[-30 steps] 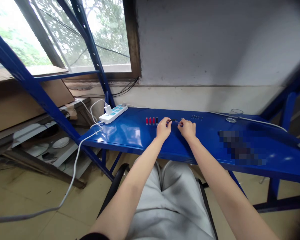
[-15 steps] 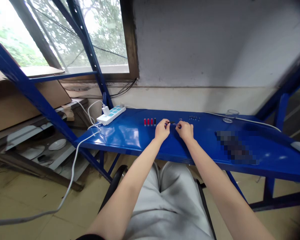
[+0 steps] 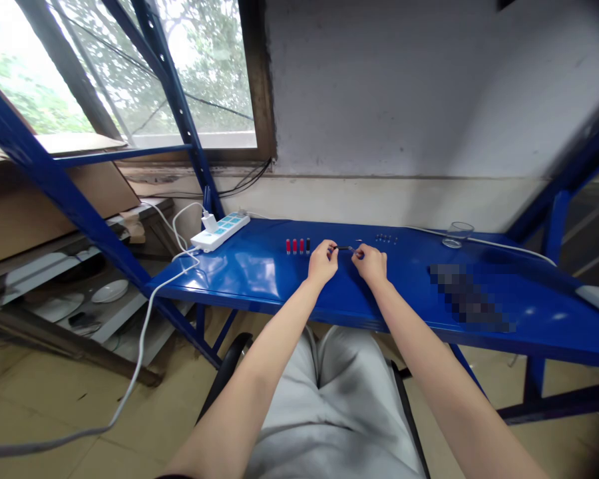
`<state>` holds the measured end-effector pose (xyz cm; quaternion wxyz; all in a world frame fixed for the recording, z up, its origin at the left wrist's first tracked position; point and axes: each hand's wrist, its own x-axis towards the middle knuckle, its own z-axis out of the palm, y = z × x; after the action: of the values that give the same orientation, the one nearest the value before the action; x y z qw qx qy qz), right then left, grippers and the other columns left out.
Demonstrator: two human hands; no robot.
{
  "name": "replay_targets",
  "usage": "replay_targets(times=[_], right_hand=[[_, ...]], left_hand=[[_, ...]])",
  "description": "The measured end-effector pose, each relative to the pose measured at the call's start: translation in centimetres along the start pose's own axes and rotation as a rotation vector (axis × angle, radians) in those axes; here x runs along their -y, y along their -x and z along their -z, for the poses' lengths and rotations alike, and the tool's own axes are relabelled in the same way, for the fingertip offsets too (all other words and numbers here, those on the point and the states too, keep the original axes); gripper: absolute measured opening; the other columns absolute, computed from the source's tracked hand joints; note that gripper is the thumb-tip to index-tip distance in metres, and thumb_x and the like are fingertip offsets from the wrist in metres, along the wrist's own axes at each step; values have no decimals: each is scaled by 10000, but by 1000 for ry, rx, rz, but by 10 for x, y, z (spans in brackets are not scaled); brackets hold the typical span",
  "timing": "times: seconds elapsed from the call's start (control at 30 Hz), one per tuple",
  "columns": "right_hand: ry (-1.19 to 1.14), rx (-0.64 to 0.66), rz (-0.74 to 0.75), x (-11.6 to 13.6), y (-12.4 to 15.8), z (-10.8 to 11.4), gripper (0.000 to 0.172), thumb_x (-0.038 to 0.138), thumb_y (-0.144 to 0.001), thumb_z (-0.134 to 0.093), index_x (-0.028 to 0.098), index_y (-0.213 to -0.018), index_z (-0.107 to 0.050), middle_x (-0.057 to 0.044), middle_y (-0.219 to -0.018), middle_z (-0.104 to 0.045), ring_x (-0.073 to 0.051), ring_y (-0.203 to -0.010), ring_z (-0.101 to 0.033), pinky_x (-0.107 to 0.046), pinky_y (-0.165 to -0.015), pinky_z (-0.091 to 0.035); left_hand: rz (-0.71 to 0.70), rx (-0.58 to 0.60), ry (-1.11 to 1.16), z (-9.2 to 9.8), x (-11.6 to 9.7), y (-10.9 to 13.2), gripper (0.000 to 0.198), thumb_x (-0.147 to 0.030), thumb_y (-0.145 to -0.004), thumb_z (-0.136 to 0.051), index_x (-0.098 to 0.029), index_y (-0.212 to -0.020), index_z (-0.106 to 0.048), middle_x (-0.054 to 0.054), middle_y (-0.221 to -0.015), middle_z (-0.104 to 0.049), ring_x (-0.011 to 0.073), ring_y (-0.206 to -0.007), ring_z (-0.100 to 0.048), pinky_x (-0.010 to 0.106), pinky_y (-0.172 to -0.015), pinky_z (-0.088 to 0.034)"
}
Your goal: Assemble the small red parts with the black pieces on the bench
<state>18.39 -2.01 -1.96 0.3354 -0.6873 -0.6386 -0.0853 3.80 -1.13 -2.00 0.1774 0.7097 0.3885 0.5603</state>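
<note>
Both my hands rest on the blue metal table (image 3: 259,279), close together. My left hand (image 3: 322,262) and my right hand (image 3: 371,262) are each closed in a pinch on the ends of a small thin dark part (image 3: 344,249) held between them. Just left of my left hand stands a short row of small red and black pieces (image 3: 297,246). A row of tiny dark pieces (image 3: 385,237) lies behind my right hand.
A white power strip (image 3: 218,231) with a white cable (image 3: 144,332) sits at the table's left back corner. A small clear glass dish (image 3: 458,233) stands at the back right. Blue rack posts (image 3: 54,173) rise on the left. A chair is under me.
My hands have stayed together on the small part, moving slightly closer. The view has shifted a little.
</note>
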Motion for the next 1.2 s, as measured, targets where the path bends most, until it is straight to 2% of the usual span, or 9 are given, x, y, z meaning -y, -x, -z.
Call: replay_targets(times=[0.2, 0.37, 0.67, 0.83, 0.97, 1.1, 1.2], right_hand=[[8, -14, 49, -1, 0, -1, 67, 196, -730, -469, 182, -685, -516, -23, -719, -611, -158, -718, -511, -271, -631, -202], [40, -18, 109, -2, 0, -2, 77, 203, -732, -465, 182, -683, -521, -22, -714, -604, -155, -711, -503, -275, -622, -192], [246, -91, 257, 3, 2, 4, 120, 169, -773, -440, 169, -749, -557, -63, -764, -609, -178, -733, -483, -308, -642, -185], [286, -124, 332, 7, 3, 3, 155, 161, -802, -414, 159, -778, -567, -79, -778, -609, -193, -758, -474, -316, -657, -188], [274, -106, 396, 11, 4, 1, 166, 184, -824, -410, 161, -792, -571, -68, -757, -602, -192, -755, -469, -318, -673, -192], [247, -53, 426, 13, 5, 1, 193, 208, -843, -396, 162, -802, -579, -75, -758, -608, -190, -747, -469, -319, -691, -192], [221, -35, 385, 12, 5, 1, 186, 204, -837, -400, 163, -799, -577, -73, -755, -616, -187, -738, -477, -317, -691, -190]], left_hand=[[3, 26, 29, -1, 1, 0, 135, -198, -799, -489, -169, -922, -536, 23, -788, -575, 78, -592, -502, 220, -636, -446], [-72, 128, 35, -1, 1, 0, 177, -199, -815, -479, -167, -954, -585, 58, -925, -601, 93, -684, -542, 224, -660, -463], [-68, 176, -75, -1, 3, 0, 214, -261, -849, -464, -178, -970, -620, 53, -894, -610, 117, -726, -562, 253, -713, -482], [-92, 209, -150, -1, 3, 1, 231, -238, -875, -403, -187, -1002, -589, 58, -968, -605, 153, -901, -567, 289, -832, -467], [-77, 249, -181, -2, 4, 1, 234, -211, -877, -384, -197, -1012, -574, 55, -991, -598, 157, -938, -565, 298, -862, -459], [-79, 255, -162, -3, 5, 1, 228, -175, -865, -387, -202, -999, -568, 63, -1008, -599, 168, -949, -568, 311, -858, -456], [-52, 194, -129, -2, 3, 1, 211, -197, -858, -419, -193, -1023, -552, 81, -1063, -594, 177, -959, -569, 314, -842, -455]])
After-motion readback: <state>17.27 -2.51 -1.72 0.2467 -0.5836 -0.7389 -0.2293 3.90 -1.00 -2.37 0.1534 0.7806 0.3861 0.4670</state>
